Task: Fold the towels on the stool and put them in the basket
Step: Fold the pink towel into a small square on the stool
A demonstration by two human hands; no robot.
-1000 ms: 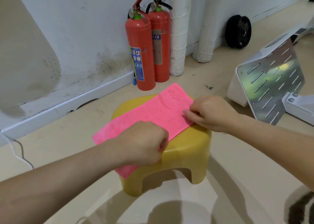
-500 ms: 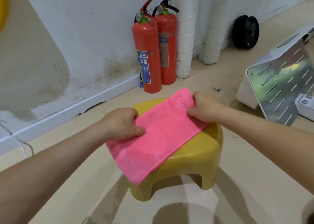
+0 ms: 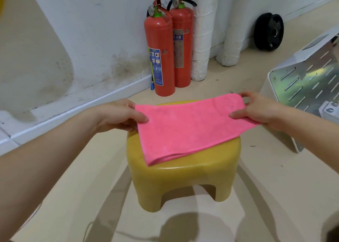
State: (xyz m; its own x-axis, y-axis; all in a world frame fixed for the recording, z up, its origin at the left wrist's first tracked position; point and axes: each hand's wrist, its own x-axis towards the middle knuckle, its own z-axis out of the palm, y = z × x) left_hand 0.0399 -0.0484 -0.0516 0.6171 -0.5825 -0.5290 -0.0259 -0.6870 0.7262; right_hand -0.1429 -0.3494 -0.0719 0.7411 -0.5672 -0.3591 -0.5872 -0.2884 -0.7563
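Note:
A pink towel [image 3: 185,128], folded into a long double-layered strip, lies across the top of a low yellow plastic stool [image 3: 183,179]. My left hand [image 3: 119,115] pinches the towel's left end, thumb on top. At the other end my right hand [image 3: 256,109] grips the towel, which juts past the stool's right edge. The towel's near corner rests on the seat. No basket is in view.
Two red fire extinguishers [image 3: 165,47] stand against the white wall behind the stool, beside white wrapped pipes [image 3: 201,30]. A black wheel [image 3: 268,31] leans on the wall at far right. A white unit with a slotted metal panel [image 3: 308,83] sits right of the stool.
Both hands moved from pressing the towel's near edge to its two short ends. The towel turned from slanting across the stool to lying roughly level, stretched between my hands.

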